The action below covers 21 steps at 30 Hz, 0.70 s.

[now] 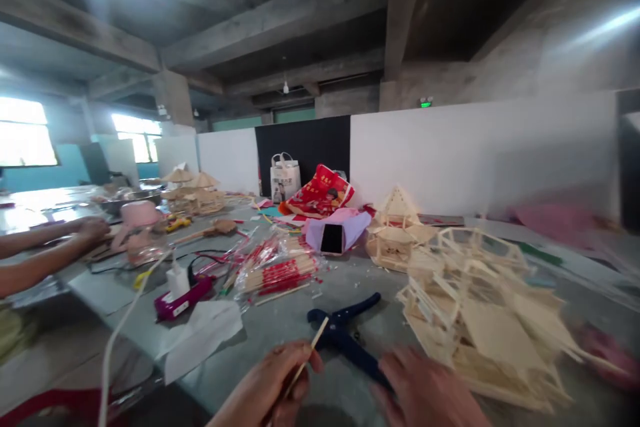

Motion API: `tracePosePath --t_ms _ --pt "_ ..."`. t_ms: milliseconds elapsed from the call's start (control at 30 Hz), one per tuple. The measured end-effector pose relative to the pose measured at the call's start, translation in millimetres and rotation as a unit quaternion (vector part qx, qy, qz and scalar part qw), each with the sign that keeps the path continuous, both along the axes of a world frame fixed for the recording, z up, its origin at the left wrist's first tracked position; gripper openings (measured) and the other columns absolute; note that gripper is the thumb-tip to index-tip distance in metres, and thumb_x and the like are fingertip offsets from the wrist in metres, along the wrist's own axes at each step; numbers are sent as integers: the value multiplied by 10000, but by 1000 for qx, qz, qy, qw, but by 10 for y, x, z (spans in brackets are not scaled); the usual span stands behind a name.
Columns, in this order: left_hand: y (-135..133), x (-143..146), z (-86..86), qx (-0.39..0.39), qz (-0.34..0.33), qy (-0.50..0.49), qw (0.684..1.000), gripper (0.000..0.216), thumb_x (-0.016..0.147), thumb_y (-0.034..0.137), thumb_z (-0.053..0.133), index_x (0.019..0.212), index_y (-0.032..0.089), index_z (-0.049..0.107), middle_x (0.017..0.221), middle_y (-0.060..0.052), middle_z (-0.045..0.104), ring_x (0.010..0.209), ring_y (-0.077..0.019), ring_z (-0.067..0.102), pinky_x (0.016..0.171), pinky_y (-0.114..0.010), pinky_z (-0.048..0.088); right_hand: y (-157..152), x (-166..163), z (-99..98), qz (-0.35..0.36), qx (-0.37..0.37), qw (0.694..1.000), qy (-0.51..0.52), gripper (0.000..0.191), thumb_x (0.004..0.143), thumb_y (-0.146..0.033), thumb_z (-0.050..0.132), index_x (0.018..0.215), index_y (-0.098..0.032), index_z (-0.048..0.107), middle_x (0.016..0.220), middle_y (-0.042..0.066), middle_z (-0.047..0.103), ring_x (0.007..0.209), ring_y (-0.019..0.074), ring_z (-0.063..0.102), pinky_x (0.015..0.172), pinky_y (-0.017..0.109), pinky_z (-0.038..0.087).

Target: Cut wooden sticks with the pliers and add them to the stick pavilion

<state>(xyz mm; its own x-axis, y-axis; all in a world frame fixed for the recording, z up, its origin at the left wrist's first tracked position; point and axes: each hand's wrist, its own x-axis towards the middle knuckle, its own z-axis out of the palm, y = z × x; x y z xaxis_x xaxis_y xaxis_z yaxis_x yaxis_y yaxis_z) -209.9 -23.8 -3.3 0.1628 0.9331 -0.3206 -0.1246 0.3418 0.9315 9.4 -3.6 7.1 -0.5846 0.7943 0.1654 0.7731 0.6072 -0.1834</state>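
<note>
Two hands work at six o'clock: the left hand (273, 383) pinches a thin stick (306, 360), and the right hand (425, 390) closes on the blue cutters (345, 337). One stick house (480, 320) at three o'clock looks half built. Stick packs (277, 270) lie at eleven o'clock, nothing blocks.

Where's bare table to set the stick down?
Bare grey table lies between the red stick packs and the blue cutter, above the left hand. Another strip runs behind the cutter toward the phone. Crowded: the wooden model on the right.
</note>
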Motion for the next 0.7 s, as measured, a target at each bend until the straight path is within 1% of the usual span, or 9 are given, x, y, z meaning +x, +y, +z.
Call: tracePosePath --t_ms 67,167,200,267,367,467,533,600,700 --pt "79 -149 -91 19 -8 -1 1000 283 771 415 397 720 180 545 436 97 364 265 -13 192 276 -151 170 239 -189 -9 -25 45 995 -83 365 779 -228 544 1119 -97 549 1105 160 472 990 321 433 856 501 374" --pt "188 -323 -190 85 34 41 995 285 736 416 434 645 168 539 365 103 344 228 -18 206 247 -148 155 547 -355 -40 -20 -5 990 -141 760 699 -334 535 1323 -1 256 1340 203 143 1216 332 121 1004 487 142" --pt "219 -371 -208 105 50 55 992 290 728 418 440 620 165 532 348 105 332 222 -16 204 245 -144 140 636 -379 -49 -14 -32 988 -149 812 666 -333 528 1330 10 210 1348 201 88 1228 325 73 1006 485 115" --pt "271 -456 -227 131 74 77 986 299 711 428 444 581 167 510 328 110 313 217 -13 191 241 -141 124 784 -404 -58 4 -67 986 -150 846 615 -319 526 1331 6 215 1345 195 123 1228 310 104 1004 475 128" --pt "323 -549 -227 150 87 102 979 293 707 430 428 558 182 474 310 112 295 227 -25 204 248 -145 150 888 -456 -40 28 -52 989 -134 752 588 -324 568 1258 -28 400 1246 179 353 1145 296 294 989 435 208" --pt "340 -594 -219 174 109 129 970 282 746 397 384 572 189 459 319 118 261 251 -30 203 274 -144 140 834 -572 -3 30 -13 993 -110 507 558 -348 614 971 -55 592 979 148 501 945 297 427 902 422 320" --pt "341 -602 -217 190 124 150 962 278 771 371 356 588 189 461 337 119 254 265 -32 196 288 -150 134 739 -646 20 21 -9 995 -97 419 566 -341 607 874 -57 602 894 143 508 868 300 452 821 419 380" --pt "341 -602 -224 201 130 169 956 280 787 356 333 604 190 466 348 118 250 277 -40 196 299 -159 145 625 -659 37 10 -15 997 -81 387 577 -294 587 882 -56 588 888 145 512 836 296 471 769 401 407" --pt "347 -588 -244 215 127 201 947 290 803 344 327 627 187 496 359 111 253 301 -52 213 325 -172 169 454 -506 39 0 -63 996 -56 265 623 -211 526 865 -112 565 851 88 529 775 244 508 707 345 426"
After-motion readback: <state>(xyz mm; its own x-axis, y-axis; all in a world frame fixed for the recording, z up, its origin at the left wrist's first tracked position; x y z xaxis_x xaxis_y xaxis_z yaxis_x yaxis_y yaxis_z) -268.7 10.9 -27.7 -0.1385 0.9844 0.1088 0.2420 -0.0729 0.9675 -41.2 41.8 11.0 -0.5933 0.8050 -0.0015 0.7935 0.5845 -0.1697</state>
